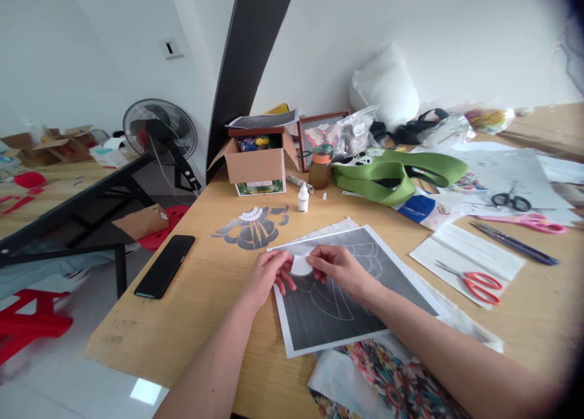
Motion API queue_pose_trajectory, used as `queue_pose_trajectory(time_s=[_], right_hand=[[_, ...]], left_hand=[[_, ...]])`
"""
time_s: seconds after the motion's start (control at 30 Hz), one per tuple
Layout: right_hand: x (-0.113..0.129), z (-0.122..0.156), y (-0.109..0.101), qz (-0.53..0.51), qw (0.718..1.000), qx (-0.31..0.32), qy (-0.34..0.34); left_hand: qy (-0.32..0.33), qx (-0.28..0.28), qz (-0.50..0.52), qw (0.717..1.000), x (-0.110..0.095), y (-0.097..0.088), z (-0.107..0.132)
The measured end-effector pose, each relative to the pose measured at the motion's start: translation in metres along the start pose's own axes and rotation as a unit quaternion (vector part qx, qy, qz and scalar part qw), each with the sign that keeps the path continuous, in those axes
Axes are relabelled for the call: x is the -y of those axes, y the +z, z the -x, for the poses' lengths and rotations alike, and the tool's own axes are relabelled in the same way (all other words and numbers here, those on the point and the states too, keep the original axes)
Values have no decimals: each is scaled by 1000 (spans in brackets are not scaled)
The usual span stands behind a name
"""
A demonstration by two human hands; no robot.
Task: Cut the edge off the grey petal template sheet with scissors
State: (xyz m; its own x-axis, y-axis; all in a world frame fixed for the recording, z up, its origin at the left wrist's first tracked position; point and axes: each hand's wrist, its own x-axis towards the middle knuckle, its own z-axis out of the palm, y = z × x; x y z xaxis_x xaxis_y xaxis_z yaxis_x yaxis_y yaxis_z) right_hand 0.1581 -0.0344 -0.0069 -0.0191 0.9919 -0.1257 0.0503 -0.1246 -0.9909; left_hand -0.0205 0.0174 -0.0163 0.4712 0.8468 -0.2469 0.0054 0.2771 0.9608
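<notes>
Between my two hands is a small white fan-shaped paper piece (302, 266). My left hand (272, 272) pinches its left edge, and my right hand (335, 267) grips its right edge. Both hands are above a dark printed sheet (314, 331) with a white border and thin white petal-like outlines. Beyond the sheet, several cut grey paper pieces (252, 233) lie on the table in a flower-like arrangement. A small white dropper bottle (303, 199) stands upright behind them, its cap (324, 196) lying apart to the right. Floral fabric (392, 376) lies partly under the sheet.
At left lies a black phone (165, 267). Orange-handled scissors (481, 284), a dark pointed tool (513, 242) and pink scissors (529, 222) are at right. An open cardboard box (255, 163), an amber jar (320, 168) and a green strap (378, 179) line the back.
</notes>
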Motion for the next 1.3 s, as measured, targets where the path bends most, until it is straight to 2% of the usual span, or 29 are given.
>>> queue_pose_trajectory(time_s=[0.33, 1.3], right_hand=[[-1, 1, 0, -6, 1000, -2, 0], [0, 2, 0, -17, 1000, -17, 3]], left_hand=[[-8, 2, 0, 1000, -1, 1, 1], [-18, 79, -43, 996, -5, -1, 6]])
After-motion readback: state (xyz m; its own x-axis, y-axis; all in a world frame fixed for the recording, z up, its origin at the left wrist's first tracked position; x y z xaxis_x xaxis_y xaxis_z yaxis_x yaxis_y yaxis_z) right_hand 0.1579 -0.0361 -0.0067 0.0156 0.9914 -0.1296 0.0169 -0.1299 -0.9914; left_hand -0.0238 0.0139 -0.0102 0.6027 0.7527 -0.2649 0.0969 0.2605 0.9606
